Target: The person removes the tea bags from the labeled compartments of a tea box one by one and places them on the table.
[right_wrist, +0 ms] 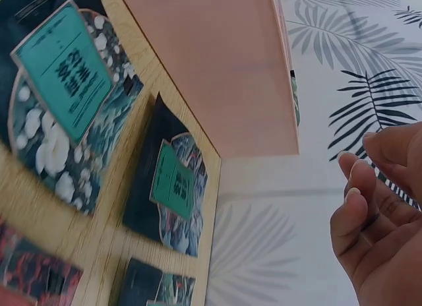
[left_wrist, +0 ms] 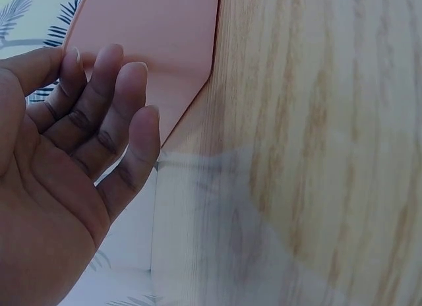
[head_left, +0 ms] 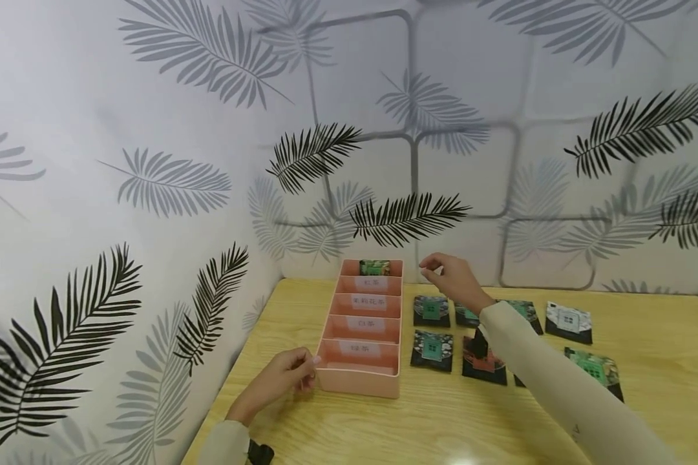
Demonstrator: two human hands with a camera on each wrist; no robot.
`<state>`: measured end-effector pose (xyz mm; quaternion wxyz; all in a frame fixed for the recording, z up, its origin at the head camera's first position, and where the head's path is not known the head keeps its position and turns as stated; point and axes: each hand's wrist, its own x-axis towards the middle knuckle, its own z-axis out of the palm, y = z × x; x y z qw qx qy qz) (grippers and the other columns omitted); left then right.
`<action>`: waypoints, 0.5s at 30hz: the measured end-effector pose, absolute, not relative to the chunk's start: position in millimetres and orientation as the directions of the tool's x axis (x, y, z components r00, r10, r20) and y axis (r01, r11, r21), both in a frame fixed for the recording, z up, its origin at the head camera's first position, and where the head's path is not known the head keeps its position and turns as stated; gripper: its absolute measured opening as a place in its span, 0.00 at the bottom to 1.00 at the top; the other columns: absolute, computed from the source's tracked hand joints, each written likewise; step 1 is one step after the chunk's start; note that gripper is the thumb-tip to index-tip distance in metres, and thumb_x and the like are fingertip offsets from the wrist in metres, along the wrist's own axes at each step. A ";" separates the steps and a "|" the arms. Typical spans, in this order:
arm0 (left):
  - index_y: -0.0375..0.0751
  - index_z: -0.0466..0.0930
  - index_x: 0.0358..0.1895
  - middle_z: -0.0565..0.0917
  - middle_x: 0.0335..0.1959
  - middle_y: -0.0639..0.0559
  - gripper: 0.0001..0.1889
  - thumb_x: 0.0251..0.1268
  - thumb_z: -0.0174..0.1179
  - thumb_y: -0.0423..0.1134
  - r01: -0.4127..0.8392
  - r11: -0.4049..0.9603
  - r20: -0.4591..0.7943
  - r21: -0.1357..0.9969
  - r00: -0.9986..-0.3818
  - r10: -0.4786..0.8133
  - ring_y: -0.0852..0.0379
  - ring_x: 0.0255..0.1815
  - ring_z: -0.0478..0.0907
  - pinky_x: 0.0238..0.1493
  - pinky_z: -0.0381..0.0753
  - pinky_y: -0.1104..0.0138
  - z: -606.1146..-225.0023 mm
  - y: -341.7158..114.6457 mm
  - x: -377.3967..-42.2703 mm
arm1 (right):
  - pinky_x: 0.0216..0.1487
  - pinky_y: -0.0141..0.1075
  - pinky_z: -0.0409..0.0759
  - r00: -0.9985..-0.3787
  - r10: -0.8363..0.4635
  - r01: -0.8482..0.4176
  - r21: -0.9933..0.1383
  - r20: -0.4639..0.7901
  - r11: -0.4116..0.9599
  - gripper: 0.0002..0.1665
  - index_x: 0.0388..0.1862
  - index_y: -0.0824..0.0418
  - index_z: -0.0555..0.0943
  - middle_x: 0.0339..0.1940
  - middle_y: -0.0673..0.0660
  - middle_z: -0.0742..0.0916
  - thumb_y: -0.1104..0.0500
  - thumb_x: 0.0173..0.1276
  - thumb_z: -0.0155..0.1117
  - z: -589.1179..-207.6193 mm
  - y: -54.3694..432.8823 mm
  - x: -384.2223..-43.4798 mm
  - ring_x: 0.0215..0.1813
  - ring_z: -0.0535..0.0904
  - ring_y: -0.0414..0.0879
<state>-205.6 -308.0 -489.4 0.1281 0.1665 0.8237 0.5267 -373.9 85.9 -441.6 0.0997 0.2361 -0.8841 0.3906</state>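
Note:
A pink divided box (head_left: 357, 382) stands on the table, its compartments in a row with paper labels in Chinese characters. In its farthest compartment sits a green and black tea packet (head_left: 375, 267). My left hand (head_left: 287, 374) is at the box's front left corner, thumb and curled index finger at the rim; the other fingers bend loosely in the left wrist view. To the right of the box's far end, my right hand (head_left: 452, 279) hovers above the table with fingers loosely bent and nothing between them. Below it lie tea packets with green labels, such as one packet (head_left: 432, 310) near the box.
More flat tea packets lie right of the box: a green-labelled one (head_left: 432, 350), a red one (head_left: 483, 361), a white one (head_left: 569, 321) and a green one (head_left: 596, 370). The right sleeve (head_left: 552, 368) covers part of them. A leaf-patterned wall (head_left: 471, 174) borders the wooden table (head_left: 442, 423).

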 end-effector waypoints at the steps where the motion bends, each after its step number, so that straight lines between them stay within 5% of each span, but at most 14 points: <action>1: 0.37 0.77 0.37 0.84 0.37 0.34 0.20 0.83 0.51 0.51 0.136 0.389 -0.037 0.911 -0.912 0.408 0.39 0.34 0.82 0.32 0.83 0.58 -489.8 -308.5 -205.3 | 0.32 0.43 0.77 -0.870 -0.341 -0.494 -0.648 0.358 0.580 0.13 0.56 0.61 0.83 0.45 0.57 0.87 0.57 0.79 0.63 -442.5 81.4 -375.7 0.28 0.77 0.46; 8: 0.36 0.76 0.37 0.84 0.37 0.33 0.20 0.84 0.51 0.50 0.144 0.373 -0.029 0.916 -0.907 0.421 0.40 0.32 0.82 0.32 0.83 0.58 -491.9 -310.7 -204.5 | 0.33 0.44 0.77 -0.858 -0.364 -0.512 -0.650 0.362 0.562 0.15 0.58 0.63 0.82 0.49 0.61 0.87 0.57 0.80 0.62 -449.4 55.9 -389.1 0.27 0.77 0.47; 15: 0.35 0.76 0.37 0.85 0.38 0.34 0.20 0.83 0.51 0.50 0.141 0.370 -0.030 0.918 -0.907 0.420 0.38 0.33 0.82 0.32 0.83 0.57 -491.9 -312.4 -207.0 | 0.45 0.51 0.80 -0.853 -0.342 -0.521 -0.642 0.394 0.563 0.15 0.58 0.64 0.81 0.47 0.58 0.87 0.57 0.80 0.60 -454.8 33.6 -403.9 0.44 0.83 0.52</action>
